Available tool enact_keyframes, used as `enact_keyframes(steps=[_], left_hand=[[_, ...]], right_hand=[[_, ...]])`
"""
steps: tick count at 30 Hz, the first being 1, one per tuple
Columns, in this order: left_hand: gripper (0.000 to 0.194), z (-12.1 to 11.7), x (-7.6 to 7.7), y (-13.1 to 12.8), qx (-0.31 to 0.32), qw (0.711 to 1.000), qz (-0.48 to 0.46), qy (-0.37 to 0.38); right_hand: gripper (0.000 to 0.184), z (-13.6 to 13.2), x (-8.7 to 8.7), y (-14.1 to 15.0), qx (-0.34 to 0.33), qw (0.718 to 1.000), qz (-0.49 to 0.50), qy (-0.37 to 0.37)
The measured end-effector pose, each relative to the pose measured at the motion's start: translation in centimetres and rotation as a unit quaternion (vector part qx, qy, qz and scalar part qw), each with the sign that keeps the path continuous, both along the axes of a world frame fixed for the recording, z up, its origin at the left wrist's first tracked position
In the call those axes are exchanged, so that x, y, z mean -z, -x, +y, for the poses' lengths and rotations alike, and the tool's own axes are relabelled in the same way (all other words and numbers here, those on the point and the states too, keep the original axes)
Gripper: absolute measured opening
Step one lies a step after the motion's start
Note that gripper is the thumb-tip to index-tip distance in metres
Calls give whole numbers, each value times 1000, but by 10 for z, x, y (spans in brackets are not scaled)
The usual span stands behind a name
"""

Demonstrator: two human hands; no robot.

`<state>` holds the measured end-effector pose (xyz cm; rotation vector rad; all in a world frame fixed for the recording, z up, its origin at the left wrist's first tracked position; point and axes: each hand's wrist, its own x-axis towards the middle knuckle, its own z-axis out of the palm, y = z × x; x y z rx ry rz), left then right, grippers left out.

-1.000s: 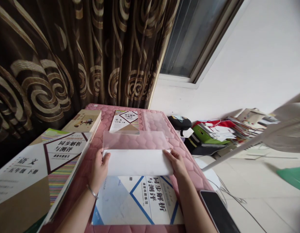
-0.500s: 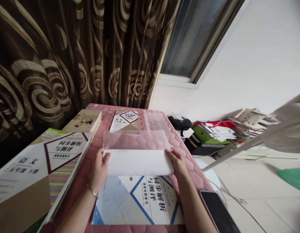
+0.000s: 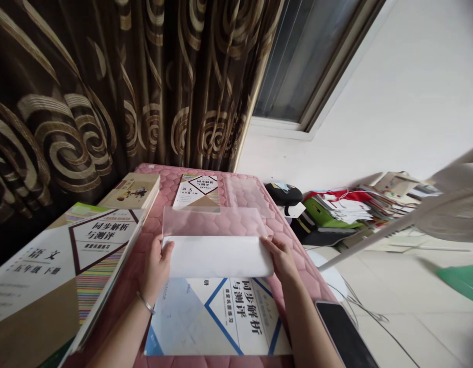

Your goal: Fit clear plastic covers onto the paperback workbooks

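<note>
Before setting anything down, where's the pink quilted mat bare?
Narrow mat strips lie between the tan illustrated book and small white workbook, and right of the right hand. Crowded: centre, with left hand, white sheet, blue-white workbook.

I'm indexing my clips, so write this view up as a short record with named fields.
Left hand: grips the left edge of the white sheet
Right hand: grips its right edge
Beyond sheet: clear film, small book
Nearer side: blue-lined book
Far left: large book, tan book
Lower right: phone
Surface: pink mat
</note>
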<state>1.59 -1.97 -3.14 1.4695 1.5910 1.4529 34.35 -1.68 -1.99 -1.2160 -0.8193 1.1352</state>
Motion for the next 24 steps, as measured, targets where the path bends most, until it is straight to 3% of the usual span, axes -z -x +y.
enact_keyframes(steps=[15,20,24], left_hand=[[37,-1,-4,0,10,1000,-4,8],[42,-2,-1,3,33,998,-51,20],[44,-3,-1,4,64,991,-118,22]], right_hand=[[40,-4,-1,0,-23,998,-50,-3],[40,-4,-2,5,-2,996,-86,-32],[43,-4,-7,10,19,995,-99,-15]])
